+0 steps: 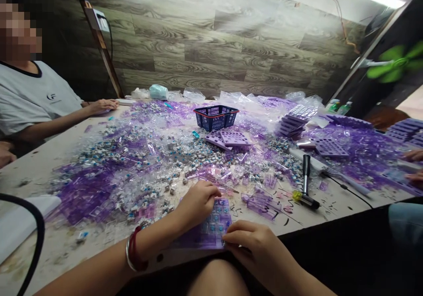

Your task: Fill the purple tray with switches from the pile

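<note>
In front of me at the table edge lies a translucent purple plate (216, 222) with rows of small blue-centred switches set in it. My left hand (198, 203) reaches over its upper left part with fingers curled together; whatever they hold is hidden. My right hand (254, 241) is at the plate's right edge, thumb and fingers pinched around something small that I cannot make out. Loose grey-white switches (172, 189) lie close beyond my left hand. To the right of the plate are scattered clear purple pieces (262, 203).
A mallet (306, 177) lies to the right near a white bar with a cable (343, 182). Beyond stand a dark blue basket (216, 119) and purple perforated plates (235, 138). A person (36, 102) sits at the left; another person's hands (414, 156) show at the right edge.
</note>
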A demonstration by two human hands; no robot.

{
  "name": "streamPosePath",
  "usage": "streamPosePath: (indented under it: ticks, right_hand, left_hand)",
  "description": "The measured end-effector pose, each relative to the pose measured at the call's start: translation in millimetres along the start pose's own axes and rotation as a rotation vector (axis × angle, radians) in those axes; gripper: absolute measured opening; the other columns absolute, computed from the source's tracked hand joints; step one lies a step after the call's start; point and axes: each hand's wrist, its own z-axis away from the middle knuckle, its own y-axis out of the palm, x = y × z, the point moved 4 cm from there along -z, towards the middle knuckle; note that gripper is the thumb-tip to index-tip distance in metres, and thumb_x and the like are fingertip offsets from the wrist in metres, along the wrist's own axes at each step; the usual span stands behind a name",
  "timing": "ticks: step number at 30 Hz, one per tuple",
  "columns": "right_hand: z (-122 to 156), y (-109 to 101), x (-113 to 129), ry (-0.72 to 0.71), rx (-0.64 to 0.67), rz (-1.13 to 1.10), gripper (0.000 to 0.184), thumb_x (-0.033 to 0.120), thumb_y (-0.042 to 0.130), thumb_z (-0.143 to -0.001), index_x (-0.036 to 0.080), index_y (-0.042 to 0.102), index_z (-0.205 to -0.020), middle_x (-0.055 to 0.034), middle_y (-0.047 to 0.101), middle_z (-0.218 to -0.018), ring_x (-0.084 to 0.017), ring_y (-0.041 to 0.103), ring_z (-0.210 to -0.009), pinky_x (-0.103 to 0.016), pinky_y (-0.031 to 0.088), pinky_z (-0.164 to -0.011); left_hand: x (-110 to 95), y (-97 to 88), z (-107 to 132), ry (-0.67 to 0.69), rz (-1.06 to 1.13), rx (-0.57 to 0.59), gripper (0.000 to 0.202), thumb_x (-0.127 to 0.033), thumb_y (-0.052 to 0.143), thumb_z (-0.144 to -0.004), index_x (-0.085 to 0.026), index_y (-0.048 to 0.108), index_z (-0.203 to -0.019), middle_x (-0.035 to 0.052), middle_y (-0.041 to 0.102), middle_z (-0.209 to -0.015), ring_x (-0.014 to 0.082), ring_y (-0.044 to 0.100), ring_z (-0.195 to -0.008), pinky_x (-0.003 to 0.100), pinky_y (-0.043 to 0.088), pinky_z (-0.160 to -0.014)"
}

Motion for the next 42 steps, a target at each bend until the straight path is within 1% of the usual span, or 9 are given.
streamPosePath:
  ticks: [5,8,13,16,18,24,28,33,42]
  right_hand:
    - [-2,-1,5,0.049,-0.038,0.020,0.020,0.000,0.058,-0.077,0.016,0.070,-0.083,-0.0050,0.064,-0.082,-0.016,0.061,-0.073,-0.025,0.050,-0.067]
    - [-4,-2,7,0.074,-0.071,0.043,0.020,-0.001,0.058,-0.073,0.015,0.068,-0.080,-0.0062,0.061,-0.086,-0.017,0.059,-0.078,-0.028,0.049,-0.071]
    - [-6,-4,1,0.117,-0.127,-0.077,0.022,-0.003,0.060,-0.068,0.016,0.066,-0.075,-0.0045,0.055,-0.088,-0.016,0.055,-0.086,-0.028,0.047,-0.078]
    - [-7,-5,-5,0.129,-0.173,-0.131,0.022,-0.002,0.062,-0.067,0.018,0.066,-0.073,-0.0043,0.051,-0.095,-0.017,0.053,-0.092,-0.030,0.045,-0.084]
    - [-8,-6,-7,0.136,-0.184,-0.158,0.022,-0.002,0.062,-0.067,0.019,0.066,-0.072,-0.0039,0.049,-0.095,-0.016,0.052,-0.093,-0.031,0.045,-0.085]
    - [-9,-3,-6,0.059,-0.148,-0.170,0.021,-0.002,0.061,-0.068,0.017,0.065,-0.075,-0.0047,0.049,-0.098,-0.017,0.051,-0.097,-0.032,0.043,-0.087]
    - [-9,-3,-4,0.040,-0.135,-0.163,0.021,-0.002,0.060,-0.070,0.018,0.064,-0.075,-0.0044,0.049,-0.099,-0.017,0.050,-0.099,-0.032,0.042,-0.090]
    - [-9,-5,-5,0.026,-0.095,-0.152,0.020,-0.001,0.060,-0.070,0.018,0.063,-0.076,-0.0045,0.050,-0.098,-0.017,0.051,-0.096,-0.032,0.044,-0.087]
    - [-10,-5,-6,-0.006,-0.087,-0.140,0.019,-0.002,0.058,-0.071,0.016,0.062,-0.077,-0.0055,0.051,-0.096,-0.017,0.052,-0.095,-0.031,0.045,-0.085]
  left_hand:
    - [1,-0.2,-1,0.026,0.016,-0.004,0.030,-0.003,0.043,-0.081,-0.017,0.069,-0.084,0.0045,0.065,-0.087,0.0194,0.056,-0.088,0.030,0.042,-0.080]
    - [-1,-2.0,-2,0.026,0.002,0.000,0.029,-0.003,0.043,-0.082,-0.017,0.069,-0.084,0.0048,0.065,-0.087,0.0198,0.056,-0.088,0.031,0.042,-0.081]
    - [-4,-3.8,-3,0.020,-0.012,0.020,0.028,-0.002,0.044,-0.081,-0.015,0.069,-0.084,0.0050,0.065,-0.087,0.0196,0.056,-0.089,0.031,0.042,-0.081]
    - [-3,-3.6,-3,0.023,-0.010,0.013,0.029,-0.002,0.044,-0.082,-0.017,0.069,-0.084,0.0045,0.065,-0.087,0.0191,0.056,-0.089,0.031,0.042,-0.081]
    - [-2,-3.2,-3,0.025,-0.004,0.009,0.029,-0.002,0.043,-0.082,-0.017,0.069,-0.084,0.0044,0.065,-0.087,0.0190,0.056,-0.089,0.031,0.042,-0.081]
    - [-2,-2.9,-3,0.023,-0.016,0.018,0.029,-0.002,0.044,-0.083,-0.016,0.069,-0.085,0.0049,0.065,-0.087,0.0199,0.056,-0.089,0.031,0.042,-0.081]
    - [-2,-2.9,-3,0.032,-0.016,0.018,0.029,-0.003,0.044,-0.083,-0.017,0.069,-0.087,0.0047,0.065,-0.088,0.0195,0.056,-0.088,0.031,0.042,-0.081]
    - [-2,-2.9,-3,0.043,-0.024,0.002,0.029,-0.004,0.044,-0.083,-0.018,0.069,-0.085,0.0044,0.065,-0.087,0.0195,0.056,-0.088,0.030,0.042,-0.081]
    - [-2,-2.6,-3,0.044,-0.023,0.007,0.028,-0.005,0.045,-0.083,-0.017,0.069,-0.085,0.0042,0.066,-0.086,0.0191,0.057,-0.087,0.030,0.042,-0.080]
